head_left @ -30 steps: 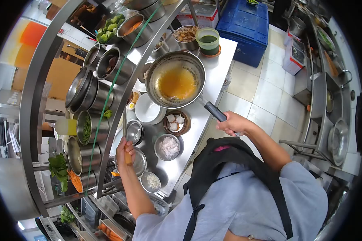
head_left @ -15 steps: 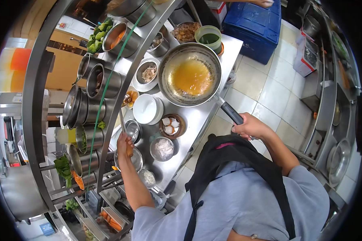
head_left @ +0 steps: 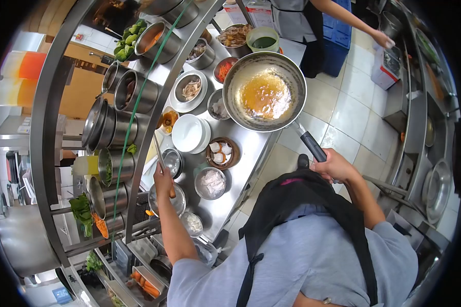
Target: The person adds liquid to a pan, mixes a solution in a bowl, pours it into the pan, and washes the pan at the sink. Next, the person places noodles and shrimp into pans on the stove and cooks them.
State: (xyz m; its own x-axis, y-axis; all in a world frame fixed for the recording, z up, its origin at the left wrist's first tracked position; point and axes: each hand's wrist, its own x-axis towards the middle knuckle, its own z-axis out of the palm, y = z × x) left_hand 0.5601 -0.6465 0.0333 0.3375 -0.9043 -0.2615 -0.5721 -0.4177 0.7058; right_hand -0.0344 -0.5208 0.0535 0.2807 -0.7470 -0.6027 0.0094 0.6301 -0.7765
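Observation:
My right hand (head_left: 338, 166) is wrapped round the black handle of a frying pan (head_left: 229, 97). Golden liquid (head_left: 264, 97) with bright reflections spreads across the pan's base. The pan is held above the table's edge, partly over the floor. My left hand (head_left: 164, 183) grips a long metal utensil (head_left: 159, 151) with a wooden handle; its far end is hidden by the shelf post. Near that hand are a metal bowl (head_left: 178, 203) and a smaller metal bowl (head_left: 172, 163). Bowls of white food (head_left: 212, 183) and chopped white pieces (head_left: 192, 223) stand to its right.
Stacked white plates (head_left: 188, 132), a brown bowl (head_left: 229, 162) with white items and a green-liquid tub (head_left: 262, 43) stand on the steel table. A shelf with metal pots (head_left: 115, 128) runs along the left. A co-worker's arm (head_left: 346, 15) reaches across at the top right.
The frying pan has moved right, away from the table, uncovering bowls beside it. My right hand moved with it. A co-worker has come further into view in front of the blue bin.

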